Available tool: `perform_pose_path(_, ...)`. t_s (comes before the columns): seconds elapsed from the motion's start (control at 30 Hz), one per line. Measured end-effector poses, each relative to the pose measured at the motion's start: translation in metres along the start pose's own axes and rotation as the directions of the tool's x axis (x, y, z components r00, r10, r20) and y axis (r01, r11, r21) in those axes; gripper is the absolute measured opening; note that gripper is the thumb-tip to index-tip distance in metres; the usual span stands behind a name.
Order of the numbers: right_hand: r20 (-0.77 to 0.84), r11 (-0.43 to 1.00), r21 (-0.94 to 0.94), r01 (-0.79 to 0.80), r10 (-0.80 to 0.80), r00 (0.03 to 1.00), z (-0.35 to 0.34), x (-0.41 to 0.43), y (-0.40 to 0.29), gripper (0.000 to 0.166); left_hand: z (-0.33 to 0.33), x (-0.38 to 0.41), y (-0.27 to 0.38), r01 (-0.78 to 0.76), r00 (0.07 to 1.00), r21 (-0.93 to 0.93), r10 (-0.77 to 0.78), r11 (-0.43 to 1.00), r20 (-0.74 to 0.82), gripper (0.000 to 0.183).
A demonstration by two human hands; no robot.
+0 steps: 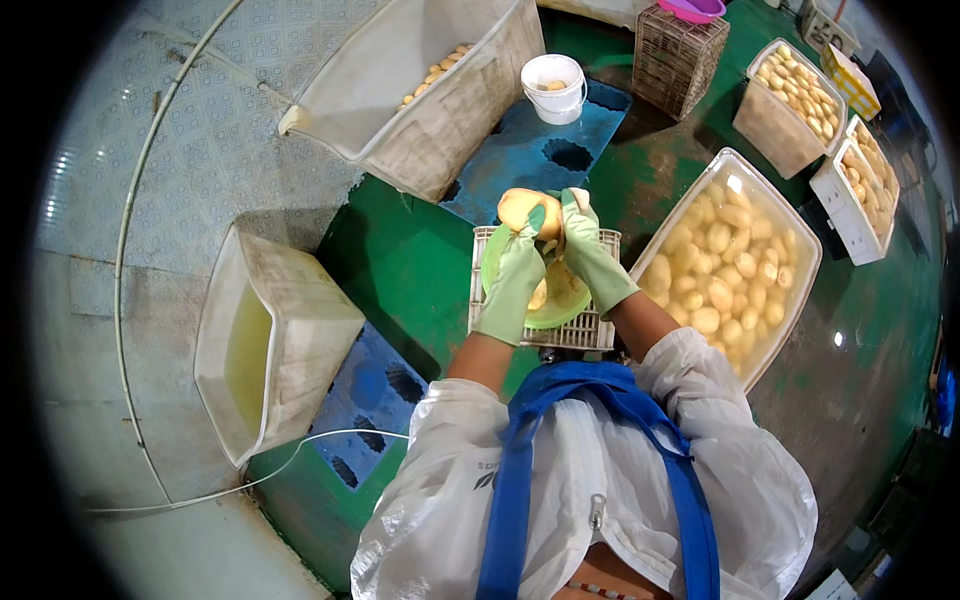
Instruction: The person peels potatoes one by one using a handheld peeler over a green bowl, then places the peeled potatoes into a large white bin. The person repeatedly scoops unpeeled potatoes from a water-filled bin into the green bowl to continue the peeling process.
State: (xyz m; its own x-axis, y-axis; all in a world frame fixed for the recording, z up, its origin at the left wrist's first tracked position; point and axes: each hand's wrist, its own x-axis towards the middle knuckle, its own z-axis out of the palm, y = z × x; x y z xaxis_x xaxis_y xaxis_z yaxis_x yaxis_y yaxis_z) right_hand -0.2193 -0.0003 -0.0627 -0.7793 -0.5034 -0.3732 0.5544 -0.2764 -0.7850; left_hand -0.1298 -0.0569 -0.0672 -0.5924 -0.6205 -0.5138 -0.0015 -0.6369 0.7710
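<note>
My left hand, in a pale green rubber glove, grips a large peeled yellow fruit or tuber. Close against its right side, my gloved right hand is closed around a small object with a pale end; most of it is hidden by the fingers. Below both hands sits a light green plastic bowl, which contains a yellow piece and some scraps. The bowl rests on an upturned-looking white plastic crate with slatted sides.
At right stands a tub of peeled produce in water. Upper left, a large tub holds more; a white bucket stands on a blue pallet. Left is a tub of yellowish liquid. A hose runs behind my left arm.
</note>
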Motion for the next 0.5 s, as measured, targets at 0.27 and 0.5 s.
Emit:
perform_pose_path(0.27,0.139,0.943,-0.263,0.206,-0.174,0.975,-0.030,0.024,-0.003,0.018,-0.020,0.001,0.005,0.037,0.921,-0.316,0.091,0.948,0.379,0.066)
perform_pose_path(0.5,0.531,0.966,-0.085,0.244,-0.163,0.831,-0.012,-0.007,-0.060,0.027,-0.051,0.016,0.018,0.142,0.852,-0.488,0.144,0.861,0.503,0.048)
